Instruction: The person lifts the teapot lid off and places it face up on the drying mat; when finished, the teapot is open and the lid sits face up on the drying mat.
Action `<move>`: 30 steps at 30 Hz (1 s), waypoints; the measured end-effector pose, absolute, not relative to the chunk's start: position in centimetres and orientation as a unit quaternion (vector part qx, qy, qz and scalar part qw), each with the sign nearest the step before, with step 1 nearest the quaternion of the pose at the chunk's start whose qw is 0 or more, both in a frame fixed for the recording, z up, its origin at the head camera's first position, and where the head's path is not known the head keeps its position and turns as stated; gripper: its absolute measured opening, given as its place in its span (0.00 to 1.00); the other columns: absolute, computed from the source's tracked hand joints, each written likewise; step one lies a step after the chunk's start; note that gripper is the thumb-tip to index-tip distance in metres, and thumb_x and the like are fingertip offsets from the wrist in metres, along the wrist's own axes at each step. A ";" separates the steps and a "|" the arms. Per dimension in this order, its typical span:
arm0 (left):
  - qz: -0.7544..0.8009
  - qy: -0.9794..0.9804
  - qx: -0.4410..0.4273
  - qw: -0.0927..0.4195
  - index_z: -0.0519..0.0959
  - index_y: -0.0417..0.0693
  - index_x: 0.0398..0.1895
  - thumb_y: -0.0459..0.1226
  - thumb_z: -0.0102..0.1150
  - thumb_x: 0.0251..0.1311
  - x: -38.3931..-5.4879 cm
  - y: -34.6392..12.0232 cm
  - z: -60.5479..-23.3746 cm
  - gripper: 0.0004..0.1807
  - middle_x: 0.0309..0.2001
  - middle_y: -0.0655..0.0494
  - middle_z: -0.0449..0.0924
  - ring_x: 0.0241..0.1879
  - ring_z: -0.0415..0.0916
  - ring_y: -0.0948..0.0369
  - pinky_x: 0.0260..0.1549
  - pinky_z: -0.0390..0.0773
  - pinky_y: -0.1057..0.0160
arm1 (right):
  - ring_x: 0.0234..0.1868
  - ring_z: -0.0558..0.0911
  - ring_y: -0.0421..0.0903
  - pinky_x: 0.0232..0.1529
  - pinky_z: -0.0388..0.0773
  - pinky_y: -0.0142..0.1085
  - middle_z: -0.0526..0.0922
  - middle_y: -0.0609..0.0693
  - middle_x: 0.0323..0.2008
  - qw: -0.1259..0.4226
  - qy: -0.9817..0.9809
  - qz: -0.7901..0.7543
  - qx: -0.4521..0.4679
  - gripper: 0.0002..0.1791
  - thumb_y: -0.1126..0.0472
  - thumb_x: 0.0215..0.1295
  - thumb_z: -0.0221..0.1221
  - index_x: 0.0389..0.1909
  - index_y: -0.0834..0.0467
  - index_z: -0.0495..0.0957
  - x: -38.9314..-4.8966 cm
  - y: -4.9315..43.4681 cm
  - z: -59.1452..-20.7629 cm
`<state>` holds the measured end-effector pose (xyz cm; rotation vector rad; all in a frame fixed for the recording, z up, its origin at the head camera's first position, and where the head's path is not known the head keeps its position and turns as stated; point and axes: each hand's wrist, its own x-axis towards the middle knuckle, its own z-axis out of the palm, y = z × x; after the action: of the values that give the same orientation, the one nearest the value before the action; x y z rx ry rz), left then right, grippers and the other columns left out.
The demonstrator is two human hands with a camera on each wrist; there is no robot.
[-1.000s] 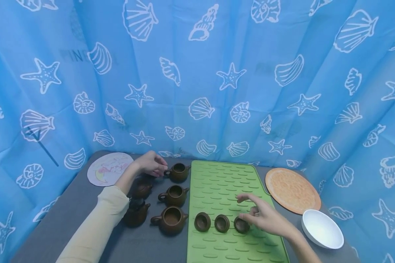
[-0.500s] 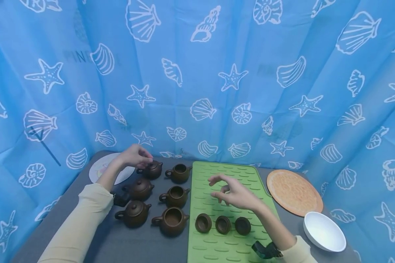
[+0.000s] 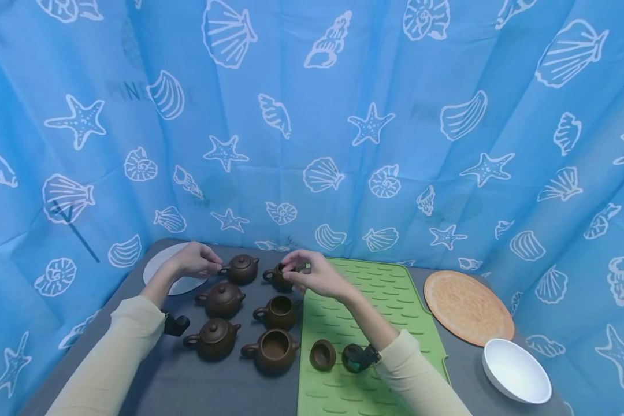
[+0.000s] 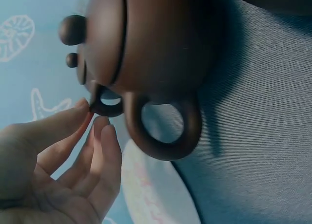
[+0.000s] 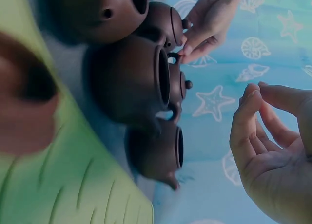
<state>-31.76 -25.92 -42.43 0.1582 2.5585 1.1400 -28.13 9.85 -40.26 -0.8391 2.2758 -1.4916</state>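
My left hand [image 3: 195,261] is at the back left, its thumb and fingertips pinching the handle of the far lidded brown teapot [image 3: 243,269]. Two more lidded teapots, a middle one [image 3: 223,299] and a near one [image 3: 216,338], stand in line before it. Over the far lidless teapot [image 3: 278,279] hovers my right hand [image 3: 318,275], thumb and forefinger curved toward each other with nothing between them. A middle lidless pot [image 3: 281,312] and a near one [image 3: 274,350] complete that row, mouths upward.
On the green mat [image 3: 379,294] lie a brown lid [image 3: 322,355] and a second lid [image 3: 351,359], partly covered by the right wrist camera. A pale round mat [image 3: 187,286] is at back left; an orange round mat [image 3: 468,306] and white bowl [image 3: 515,370] are right.
My left hand has moved from beside the far lidless pot, past the far lidded pot's knob, to its handle. My right hand has moved away from the lids, leftward and back.
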 end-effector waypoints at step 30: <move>0.480 0.865 0.005 0.149 0.85 0.36 0.60 0.41 0.65 0.77 -31.6 -26.9 -45.2 0.19 0.56 0.37 0.88 0.58 0.87 0.42 0.62 0.87 0.43 | 0.30 0.83 0.42 0.39 0.92 0.41 0.84 0.52 0.35 0.183 0.788 -0.578 -0.106 0.14 0.68 0.79 0.60 0.60 0.68 0.81 -33.8 -3.5 -44.4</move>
<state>-31.60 -26.89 -45.20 0.0148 2.4857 1.3806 -33.80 -3.54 -44.36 -0.2982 2.2236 -1.6318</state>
